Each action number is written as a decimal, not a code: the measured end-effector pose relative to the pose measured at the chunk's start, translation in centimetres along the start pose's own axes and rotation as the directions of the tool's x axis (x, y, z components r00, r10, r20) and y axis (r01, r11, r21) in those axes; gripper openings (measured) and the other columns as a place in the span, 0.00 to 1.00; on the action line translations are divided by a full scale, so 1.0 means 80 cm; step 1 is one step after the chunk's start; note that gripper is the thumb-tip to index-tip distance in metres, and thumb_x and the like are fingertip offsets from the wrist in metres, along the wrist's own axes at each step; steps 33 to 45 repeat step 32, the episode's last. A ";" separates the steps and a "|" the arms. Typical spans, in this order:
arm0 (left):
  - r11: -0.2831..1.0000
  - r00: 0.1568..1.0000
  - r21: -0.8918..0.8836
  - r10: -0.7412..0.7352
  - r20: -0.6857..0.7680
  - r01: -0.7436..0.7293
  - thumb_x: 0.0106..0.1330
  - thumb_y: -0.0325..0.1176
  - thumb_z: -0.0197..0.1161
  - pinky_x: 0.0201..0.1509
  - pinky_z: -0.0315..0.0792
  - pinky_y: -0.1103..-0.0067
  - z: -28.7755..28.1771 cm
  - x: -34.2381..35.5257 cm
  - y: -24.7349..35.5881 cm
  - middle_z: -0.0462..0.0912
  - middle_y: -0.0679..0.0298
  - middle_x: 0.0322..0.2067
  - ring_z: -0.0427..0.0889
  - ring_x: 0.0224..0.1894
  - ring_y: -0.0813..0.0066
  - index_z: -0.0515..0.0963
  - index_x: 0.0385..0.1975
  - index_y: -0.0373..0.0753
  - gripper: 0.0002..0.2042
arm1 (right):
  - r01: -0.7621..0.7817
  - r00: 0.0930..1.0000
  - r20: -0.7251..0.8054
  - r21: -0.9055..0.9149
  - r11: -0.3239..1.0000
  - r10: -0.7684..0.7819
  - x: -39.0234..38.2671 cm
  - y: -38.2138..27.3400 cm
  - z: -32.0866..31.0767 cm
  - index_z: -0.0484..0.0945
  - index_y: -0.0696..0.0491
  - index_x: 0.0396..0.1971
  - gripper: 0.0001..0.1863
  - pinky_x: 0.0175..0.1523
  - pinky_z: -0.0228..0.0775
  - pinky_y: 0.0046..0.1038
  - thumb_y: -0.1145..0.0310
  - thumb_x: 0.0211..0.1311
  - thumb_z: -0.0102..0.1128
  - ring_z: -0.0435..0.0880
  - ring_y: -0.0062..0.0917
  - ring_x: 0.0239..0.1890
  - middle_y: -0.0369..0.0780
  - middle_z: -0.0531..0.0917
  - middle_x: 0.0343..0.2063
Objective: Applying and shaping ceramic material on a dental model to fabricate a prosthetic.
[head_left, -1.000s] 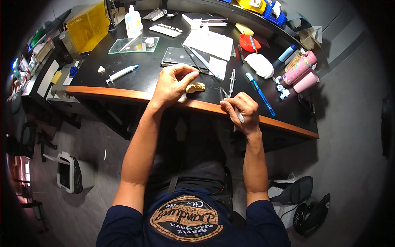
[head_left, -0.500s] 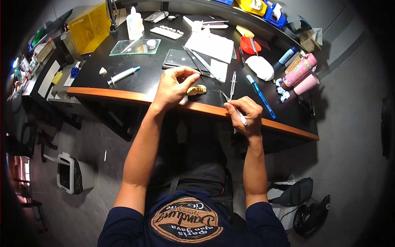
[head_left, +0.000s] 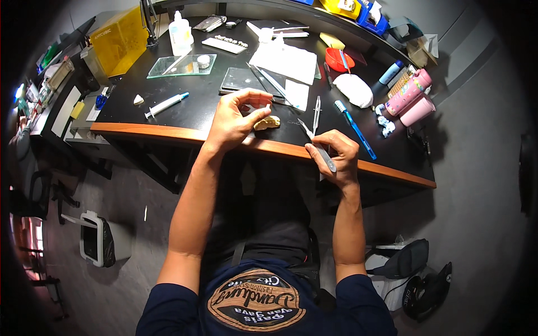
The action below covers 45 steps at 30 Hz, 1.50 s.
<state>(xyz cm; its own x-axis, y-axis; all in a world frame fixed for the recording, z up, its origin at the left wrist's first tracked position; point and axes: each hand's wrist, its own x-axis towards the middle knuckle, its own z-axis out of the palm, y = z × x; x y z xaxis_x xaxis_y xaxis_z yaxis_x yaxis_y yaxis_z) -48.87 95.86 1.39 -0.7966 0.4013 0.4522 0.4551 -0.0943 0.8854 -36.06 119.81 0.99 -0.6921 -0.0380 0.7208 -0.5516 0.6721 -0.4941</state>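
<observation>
My left hand (head_left: 235, 120) is raised over the front edge of the desk, its thumb and fingertips closed around a small pale piece (head_left: 267, 106) that is mostly hidden. Just beneath those fingertips, a yellowish dental model (head_left: 268, 123) with a row of teeth lies on the black desktop. My right hand (head_left: 338, 155) grips a scalpel (head_left: 325, 157) like a pen, near the wooden edge. Its blade points up and left, toward fine pale shavings (head_left: 293, 121) on the desk. Metal tweezers (head_left: 317, 112) lie just beyond the right hand.
A blue toothbrush (head_left: 356, 130) lies right of my right hand. Farther back are a black pad (head_left: 238, 79), white paper (head_left: 283, 64), a glass slab (head_left: 162, 66) and a red bowl (head_left: 334, 60). A syringe (head_left: 167, 105) lies left; a pink bottle (head_left: 407, 93) is at right.
The scalpel has turned in my right hand, so its grey handle shows broadside and its blade points more upward. My left fingertips have shifted slightly, showing a bit more of the pale piece.
</observation>
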 end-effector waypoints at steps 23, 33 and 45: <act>0.998 0.999 0.057 -0.035 0.030 0.033 0.60 0.26 0.72 0.52 0.73 0.79 0.000 0.002 0.000 0.89 0.67 0.40 0.83 0.41 0.81 0.86 0.49 0.42 0.16 | -0.053 0.999 0.004 -0.003 0.999 0.053 -0.001 0.002 -0.004 0.86 0.60 0.32 0.05 0.32 0.75 0.25 0.75 0.56 0.70 0.86 0.27 0.27 0.42 0.85 0.26; 0.997 1.000 0.082 -0.006 0.022 0.004 0.61 0.27 0.72 0.52 0.73 0.79 -0.003 0.002 -0.002 0.89 0.66 0.40 0.84 0.41 0.80 0.87 0.50 0.43 0.16 | -0.098 0.994 0.041 0.000 0.995 0.098 -0.001 0.001 -0.006 0.85 0.59 0.31 0.05 0.30 0.73 0.23 0.75 0.55 0.69 0.85 0.25 0.25 0.43 0.85 0.25; 0.997 1.000 0.082 -0.006 0.022 0.004 0.61 0.27 0.72 0.52 0.73 0.79 -0.003 0.002 -0.002 0.89 0.66 0.40 0.84 0.41 0.80 0.87 0.50 0.43 0.16 | -0.098 0.994 0.041 0.000 0.995 0.098 -0.001 0.001 -0.006 0.85 0.59 0.31 0.05 0.30 0.73 0.23 0.75 0.55 0.69 0.85 0.25 0.25 0.43 0.85 0.25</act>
